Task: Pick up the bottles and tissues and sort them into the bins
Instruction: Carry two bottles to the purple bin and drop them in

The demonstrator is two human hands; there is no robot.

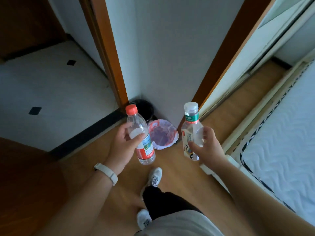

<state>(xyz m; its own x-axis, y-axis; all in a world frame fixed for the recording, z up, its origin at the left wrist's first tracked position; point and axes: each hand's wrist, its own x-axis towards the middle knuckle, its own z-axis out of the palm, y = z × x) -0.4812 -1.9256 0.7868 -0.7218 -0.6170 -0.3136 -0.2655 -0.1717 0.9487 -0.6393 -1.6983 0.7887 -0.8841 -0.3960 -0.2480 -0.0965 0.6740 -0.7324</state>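
Note:
My left hand (122,147) grips a clear bottle with a red cap and red label (136,123), held upright in the air. My right hand (207,147) grips a squarer clear bottle with a white cap and green neck band (190,123), also upright. Beyond and between the two bottles, on the wooden floor in the wall corner, stand two bins: a red bin lined with a white bag (162,134) and a black bin (144,109) behind it to the left. No tissues are visible.
A bed with a white quilted mattress (281,145) runs along the right. A wooden door frame (110,53) and a dark threshold strip (85,133) lead to a tiled floor (51,92) on the left. My feet in white shoes (154,178) stand on the wooden floor.

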